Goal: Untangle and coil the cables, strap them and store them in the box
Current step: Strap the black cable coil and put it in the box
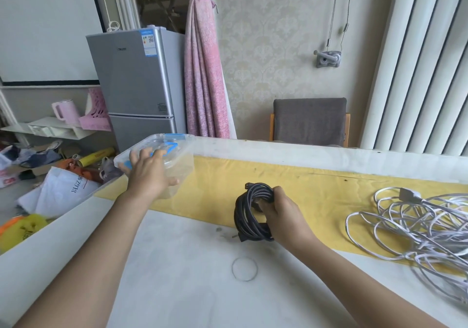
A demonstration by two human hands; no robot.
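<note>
**While my right hand holds the black coil, my left is on the box**

As I look through the head camera, my right hand (283, 211) sits just right of centre, fingers and thumb curled through and round the coiled black cable (247, 213). The coil stands on edge, its lower rim at the border between the yellow cloth (316, 188) and the bare white table (177, 289). A plug end sticks out at the coil's 6 o'clock. I cannot tell whether a strap is on it.

At 10 o'clock from the coil, my left hand (149, 173) lies flat on the clear plastic box (183, 168), fingers spread and loose over the lid, gripping nothing. The fingertips reach the lid's blue handle (168, 148). The lid is on. The box stands at the table's far left corner, well apart from the coil.

At 3 o'clock from my right hand, a white cable (410, 229) lies in loose, tangled loops on the cloth and runs off the frame's right edge. Its white plug (407, 196) rests on top at the far side.

At 6 o'clock from the coil, a thin ring (244, 268) shows on the tabletop; whether mark or loop I cannot tell.

Beyond the table, a grey fridge (136, 84) stands at 11 o'clock, a pink curtain (202, 74) at 12, and a grey-backed chair (310, 119) at 1. Bags (60, 191) lie on the floor at 9 o'clock.
</note>
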